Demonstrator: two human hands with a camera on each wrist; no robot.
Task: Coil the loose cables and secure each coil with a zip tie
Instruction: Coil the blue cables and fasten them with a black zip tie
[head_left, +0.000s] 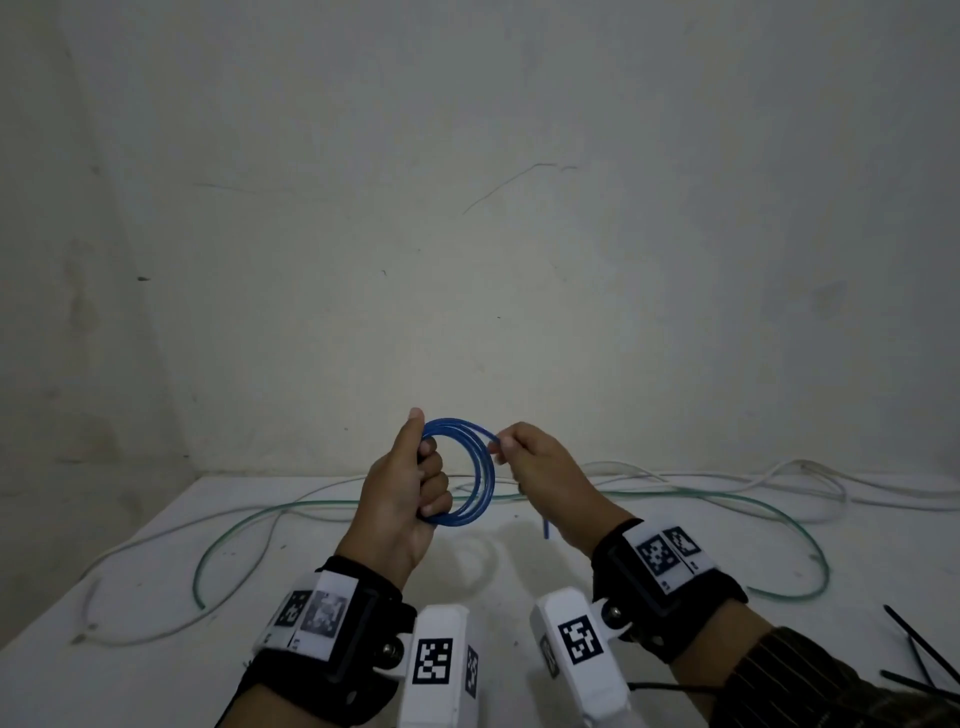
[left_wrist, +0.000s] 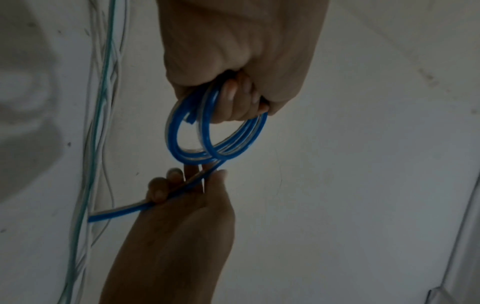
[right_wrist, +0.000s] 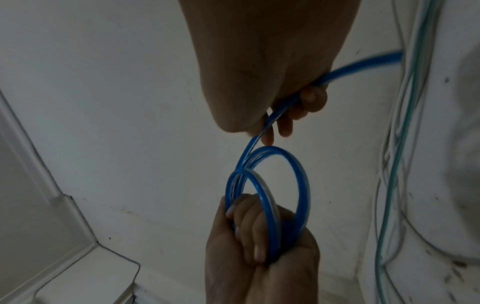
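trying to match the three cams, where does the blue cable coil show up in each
Head: blue cable coil at lower centre, between left hand and right hand.
Left wrist: centre, below the left hand's grip.
Right wrist: lower centre.
Shared landmark: green cable on the table.

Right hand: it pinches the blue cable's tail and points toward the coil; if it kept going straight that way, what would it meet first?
Most likely the coiled blue cable itself, at its near rim, with the left hand gripping the far side just behind. The right hand sits very close already; exact depth is unclear.
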